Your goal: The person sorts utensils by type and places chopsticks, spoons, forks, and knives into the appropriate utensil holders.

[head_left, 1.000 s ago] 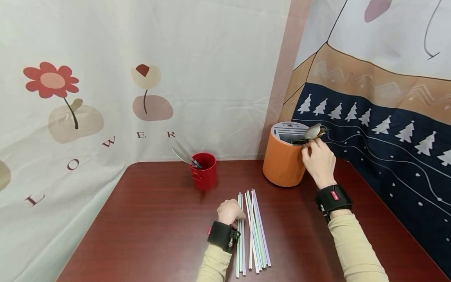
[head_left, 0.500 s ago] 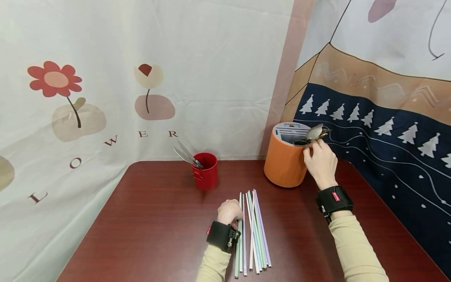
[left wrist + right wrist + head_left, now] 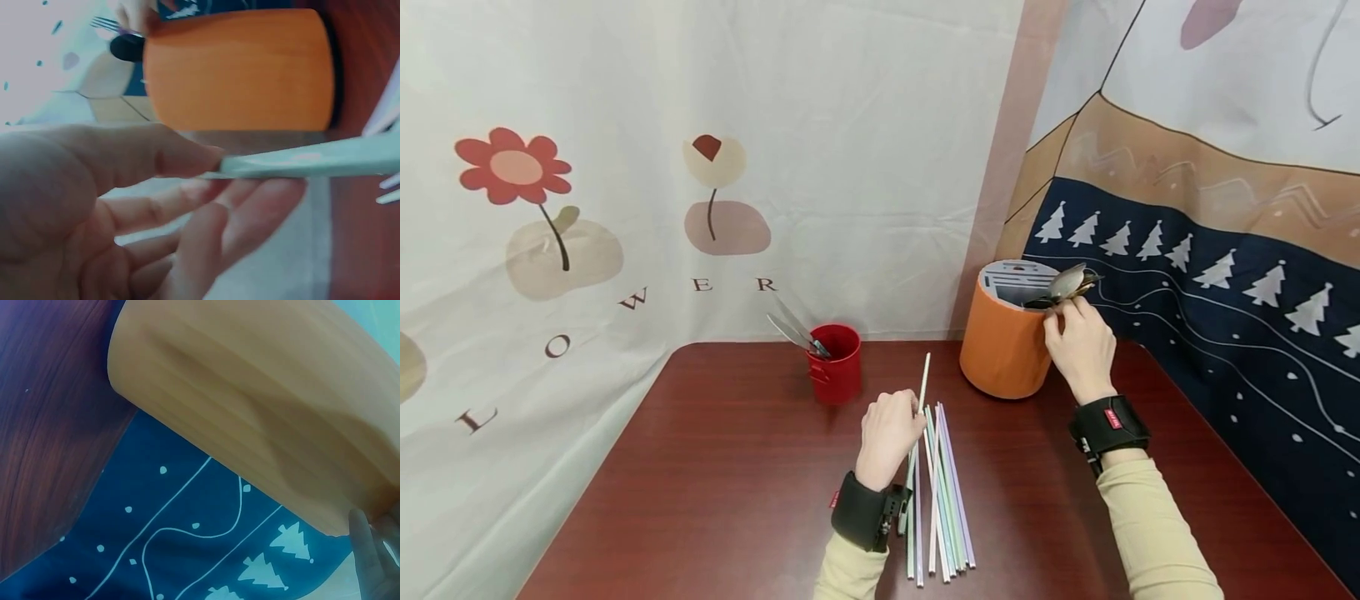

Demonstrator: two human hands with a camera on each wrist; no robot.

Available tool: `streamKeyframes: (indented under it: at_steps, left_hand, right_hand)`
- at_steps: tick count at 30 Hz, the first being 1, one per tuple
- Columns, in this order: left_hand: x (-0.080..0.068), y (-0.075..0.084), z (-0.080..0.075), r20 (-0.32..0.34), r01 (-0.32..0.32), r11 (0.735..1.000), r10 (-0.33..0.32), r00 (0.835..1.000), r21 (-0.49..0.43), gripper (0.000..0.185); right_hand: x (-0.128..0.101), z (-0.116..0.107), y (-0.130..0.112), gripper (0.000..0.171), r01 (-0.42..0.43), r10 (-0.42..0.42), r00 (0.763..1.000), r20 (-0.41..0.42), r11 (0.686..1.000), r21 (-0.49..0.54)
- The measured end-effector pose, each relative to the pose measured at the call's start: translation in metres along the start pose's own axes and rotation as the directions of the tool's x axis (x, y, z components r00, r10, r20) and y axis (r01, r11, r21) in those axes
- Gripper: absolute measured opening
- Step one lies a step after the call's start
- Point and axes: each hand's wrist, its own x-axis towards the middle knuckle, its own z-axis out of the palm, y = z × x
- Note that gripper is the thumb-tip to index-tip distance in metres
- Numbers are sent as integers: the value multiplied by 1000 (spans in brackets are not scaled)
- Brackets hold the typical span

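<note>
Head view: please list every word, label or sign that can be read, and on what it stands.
"L O W E R": brown letters in an arc on the white flower-printed cloth backdrop; more may be cut off.
Small red tag with white marks on the black right wristband: too small to read.
Print on the white top of the orange cylindrical holder: too small to read.

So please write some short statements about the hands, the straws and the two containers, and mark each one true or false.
1. The left hand holds one straw lifted above the straws on the table. True.
2. The right hand rests flat on the table. False: it is at the rim of the orange container, on the cutlery there.
3. The red cup is empty. False: metal utensils stick out of it.
4. The orange container stands right of the red cup. True.
5. The straws on the table lie inside the orange container. False: they lie on the table.
</note>
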Motion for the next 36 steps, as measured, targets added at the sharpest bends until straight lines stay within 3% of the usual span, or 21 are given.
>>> streamKeyframes:
  at_steps: [7,12,16,23,31,36]
  left_hand:
    - [-2,23,-17,-141,-100,994,93,986,-40,7]
    - [6,41,-28,-266,-174,984,157,951,-44,5]
    - [15,56,-39,-367,-250,964,201,908,-92,5]
    - [34,78,-55,-502,-399,901,268,822,-173,10]
    - [56,94,-56,-601,-489,858,309,737,-159,12]
    - [73,100,-48,-666,-540,822,301,682,-182,15]
  right_hand:
    - [0,1,1,23,3,-3,1000,4,1000,3]
    - [0,2,1,23,-10,10,1000,19,1000,2]
    - [0,2,0,23,-11,10,1000,23,1000,3]
    - [-1,3,1,24,-7,7,1000,5,1000,1]
    - [-2,4,2,25,5,-5,1000,-1,1000,-1]
    - [-1,3,1,25,6,-6,1000,-5,1000,-1]
